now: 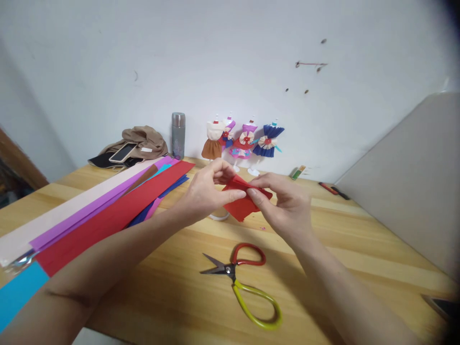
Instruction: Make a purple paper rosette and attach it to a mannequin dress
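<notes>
Between my two hands, above the table, is a small folded piece of red crepe paper (241, 206). My left hand (212, 187) pinches its left side, thumb in front. At the upper right edge, my right hand (282, 201) grips it between thumb and forefinger, where the paper is gathered into a fold. Below the hands lies a pair of scissors (230, 270) with blades partly apart, one handle red and one yellow-green. A white ring-shaped base (219, 217) shows partly behind the paper; whatever stands on it is hidden by my left hand and the paper.
Long colored paper strips (108, 220) lie across the table's left side. Behind them are a brown cloth (143, 143), a phone (122, 153) and a thermos (178, 136). Small paper dresses on stands (247, 139) line the wall. A glue stick-like green item (298, 172) is farther right.
</notes>
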Demonstrator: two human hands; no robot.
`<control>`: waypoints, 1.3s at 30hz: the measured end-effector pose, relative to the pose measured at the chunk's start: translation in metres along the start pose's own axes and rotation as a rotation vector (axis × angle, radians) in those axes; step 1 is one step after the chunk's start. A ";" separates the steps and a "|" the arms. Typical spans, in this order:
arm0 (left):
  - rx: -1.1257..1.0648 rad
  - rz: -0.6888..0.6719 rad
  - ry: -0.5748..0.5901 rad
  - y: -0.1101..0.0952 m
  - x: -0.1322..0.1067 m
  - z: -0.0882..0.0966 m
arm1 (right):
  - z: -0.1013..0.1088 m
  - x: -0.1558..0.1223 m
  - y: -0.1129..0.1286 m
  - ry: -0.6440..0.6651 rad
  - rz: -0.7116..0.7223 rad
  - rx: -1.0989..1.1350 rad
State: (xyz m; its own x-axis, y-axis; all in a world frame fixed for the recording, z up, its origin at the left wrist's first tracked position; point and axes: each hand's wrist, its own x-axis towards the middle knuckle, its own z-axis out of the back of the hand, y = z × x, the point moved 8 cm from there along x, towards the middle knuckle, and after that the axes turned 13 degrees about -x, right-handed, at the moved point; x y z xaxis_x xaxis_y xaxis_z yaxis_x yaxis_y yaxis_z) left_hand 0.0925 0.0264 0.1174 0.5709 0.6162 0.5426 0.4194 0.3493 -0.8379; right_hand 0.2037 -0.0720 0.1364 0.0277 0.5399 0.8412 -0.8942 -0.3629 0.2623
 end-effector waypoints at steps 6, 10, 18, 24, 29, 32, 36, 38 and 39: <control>0.099 -0.084 0.046 -0.006 0.000 -0.001 | -0.002 -0.001 0.004 0.023 0.041 -0.026; 0.223 -0.213 0.051 -0.015 0.000 -0.001 | -0.003 -0.001 0.005 0.041 0.044 -0.012; 0.144 -0.060 0.088 -0.011 0.002 -0.005 | -0.002 0.001 0.009 0.033 0.069 -0.010; 0.167 -0.069 0.079 -0.013 0.002 -0.005 | -0.002 0.000 0.009 0.039 0.076 -0.013; 0.265 -0.241 0.075 -0.026 -0.002 -0.005 | -0.002 -0.001 0.007 0.048 0.044 0.034; 0.307 -0.283 0.079 -0.028 -0.004 -0.006 | -0.003 -0.001 0.005 0.056 0.012 0.044; 0.314 -0.350 0.087 -0.031 -0.008 -0.009 | -0.003 0.000 0.004 0.062 -0.001 0.049; 0.314 -0.361 0.079 -0.032 -0.009 -0.009 | -0.003 0.000 0.005 0.058 0.005 0.050; 0.310 -0.358 0.073 -0.032 -0.010 -0.009 | -0.003 0.000 0.005 0.054 0.010 0.051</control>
State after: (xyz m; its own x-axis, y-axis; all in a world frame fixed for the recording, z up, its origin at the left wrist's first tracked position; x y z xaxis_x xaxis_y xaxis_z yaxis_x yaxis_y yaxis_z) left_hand 0.0794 0.0029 0.1398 0.4815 0.3715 0.7938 0.3748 0.7315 -0.5696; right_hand 0.1982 -0.0719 0.1362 -0.0064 0.5759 0.8175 -0.8703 -0.4059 0.2791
